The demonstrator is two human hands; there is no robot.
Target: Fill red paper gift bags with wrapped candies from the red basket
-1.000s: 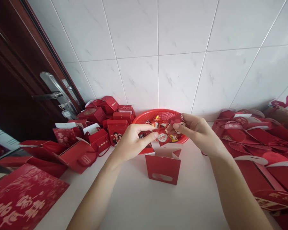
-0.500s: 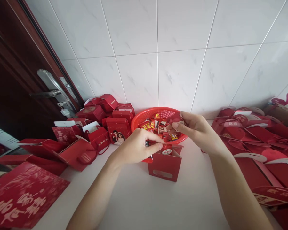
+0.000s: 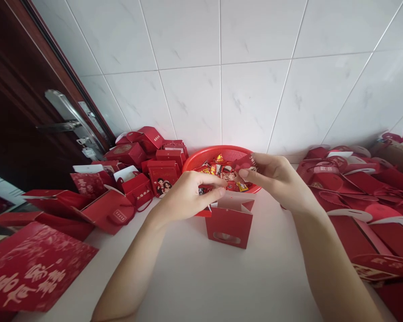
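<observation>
My left hand (image 3: pixel 190 192) hovers at the left of a small red paper box (image 3: pixel 228 228), thumb and forefinger slightly parted. Under its curled fingers show bits of wrapped candies (image 3: pixel 208 208), mostly hidden by the hand. The box stands upright with its top open and an oval window low in front. My right hand (image 3: pixel 272 176) is over the right rim of a red plastic basket (image 3: pixel 201 155), pinching a dark red printed piece (image 3: pixel 255 162) with pale lettering. I cannot tell its kind. Many wrapped candies lie in the basket.
Red gift boxes (image 3: pixel 104 208) crowd the left of the white table (image 3: pixel 221 286), one box (image 3: pixel 163 176) with a cartoon couple. More red boxes (image 3: pixel 366 188) are piled at the right. A tiled wall (image 3: pixel 255 103) and a dark door (image 3: pixel 16 89) bound the far side.
The red-wrapped candy at my left fingertips over the box is gone from them, and thumb and forefinger have parted. My right hand keeps its pinch on the printed piece. The view has shifted slightly.
</observation>
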